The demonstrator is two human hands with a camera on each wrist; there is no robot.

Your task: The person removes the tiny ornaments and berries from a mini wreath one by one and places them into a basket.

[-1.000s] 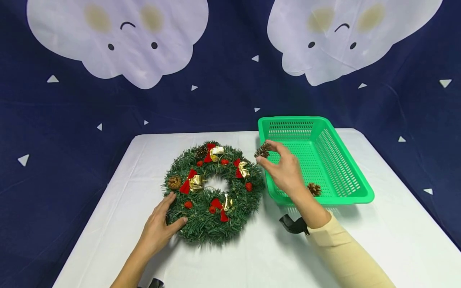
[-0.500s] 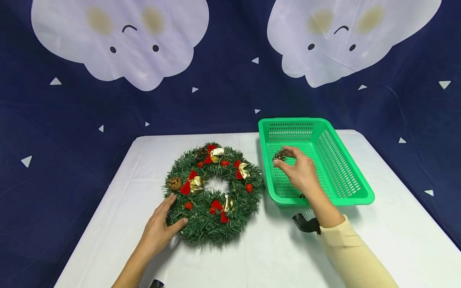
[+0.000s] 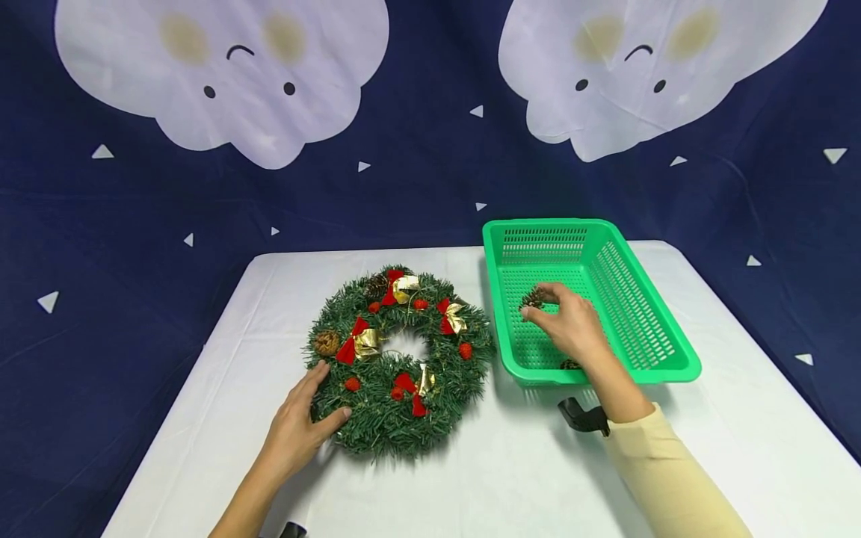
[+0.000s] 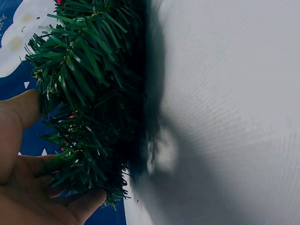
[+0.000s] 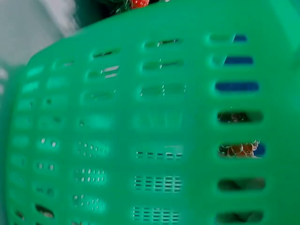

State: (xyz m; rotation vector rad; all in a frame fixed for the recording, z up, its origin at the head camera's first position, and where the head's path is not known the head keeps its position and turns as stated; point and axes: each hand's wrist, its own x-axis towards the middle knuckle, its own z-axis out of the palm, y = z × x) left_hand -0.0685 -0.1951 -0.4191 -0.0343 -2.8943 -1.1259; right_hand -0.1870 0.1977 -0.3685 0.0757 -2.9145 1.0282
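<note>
In the head view, my right hand (image 3: 572,321) pinches a brown pine cone (image 3: 534,299) between thumb and fingers, over the inside of a green plastic basket (image 3: 646,299). A second pine cone (image 3: 570,365) lies in the basket's near end, partly hidden by the wrist. My left hand (image 3: 296,418) rests against the near left edge of a green Christmas wreath (image 3: 397,430), thumb and index finger spread apart. Seen by the left wrist camera, those fingers (image 4: 89,206) touch the wreath's needles. Through the basket's slots, the right wrist view shows bits of brown cone (image 5: 239,150).
Red and gold bows (image 3: 363,340), red berries (image 3: 466,350) and a brown cone-like ornament (image 3: 326,342) decorate the wreath. White cloth (image 3: 464,486) covers the table. Behind it hangs a dark blue backdrop (image 3: 430,202) printed with clouds.
My right hand has carried the pine cone rightward and toward me, from the basket's left rim to over its inside. The left hand and the wreath have stayed in place.
</note>
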